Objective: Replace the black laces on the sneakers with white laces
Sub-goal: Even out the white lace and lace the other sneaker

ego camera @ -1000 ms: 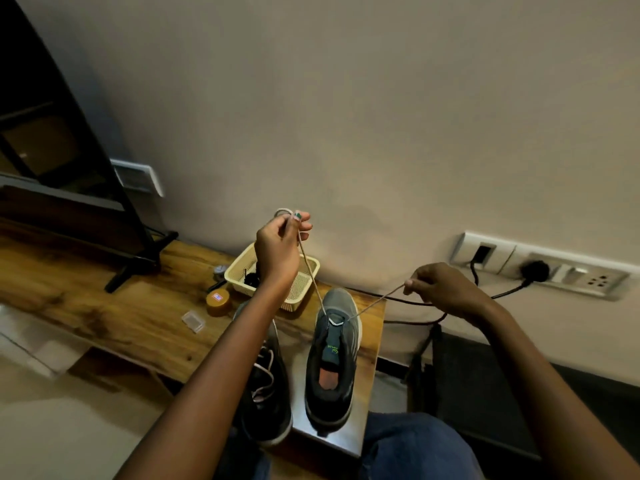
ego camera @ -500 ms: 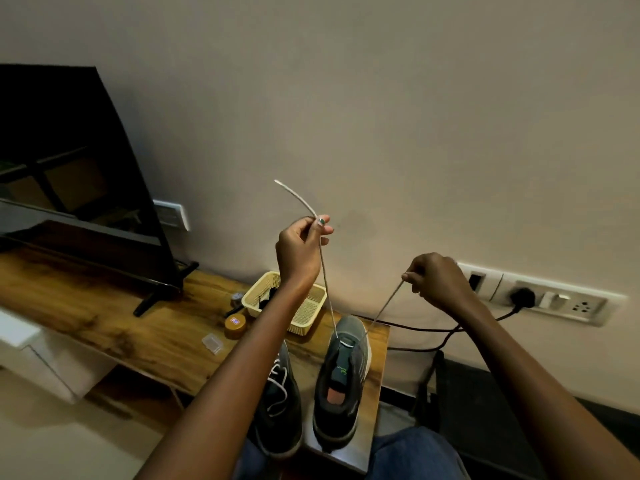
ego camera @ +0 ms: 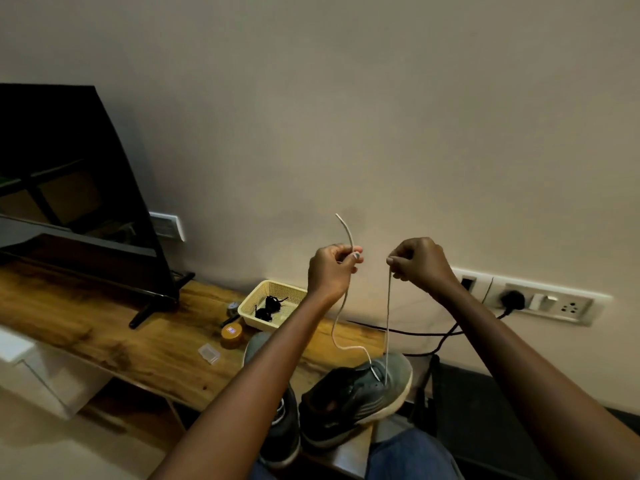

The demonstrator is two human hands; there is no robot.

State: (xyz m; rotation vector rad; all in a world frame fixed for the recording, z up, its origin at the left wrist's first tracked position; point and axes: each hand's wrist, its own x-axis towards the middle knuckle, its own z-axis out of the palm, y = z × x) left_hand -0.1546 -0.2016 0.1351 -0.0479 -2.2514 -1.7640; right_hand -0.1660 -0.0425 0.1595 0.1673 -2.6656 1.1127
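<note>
Two grey sneakers stand at the wooden table's near end. The right sneaker (ego camera: 360, 396) is tipped toe-up, and a white lace (ego camera: 387, 320) runs through its front eyelets. My left hand (ego camera: 330, 270) pinches one end of the lace, whose tip sticks up above the fingers while the strand below hangs slack. My right hand (ego camera: 420, 261) pinches the other end and holds it taut, straight above the toe. The left sneaker (ego camera: 280, 431) lies largely hidden under my left forearm. Black laces (ego camera: 268, 308) lie in a cream basket (ego camera: 251, 301).
A television (ego camera: 76, 209) on a stand fills the left of the wooden table (ego camera: 104, 323). A small orange tin (ego camera: 232, 332) and a clear plastic piece (ego camera: 209, 353) lie near the basket. A wall socket strip (ego camera: 540, 301) with a black plug and cable is at right.
Both hands have risen and come close together. The right strand now hangs vertical and taut, the left one slack. The right sneaker's toe has lifted off the table.
</note>
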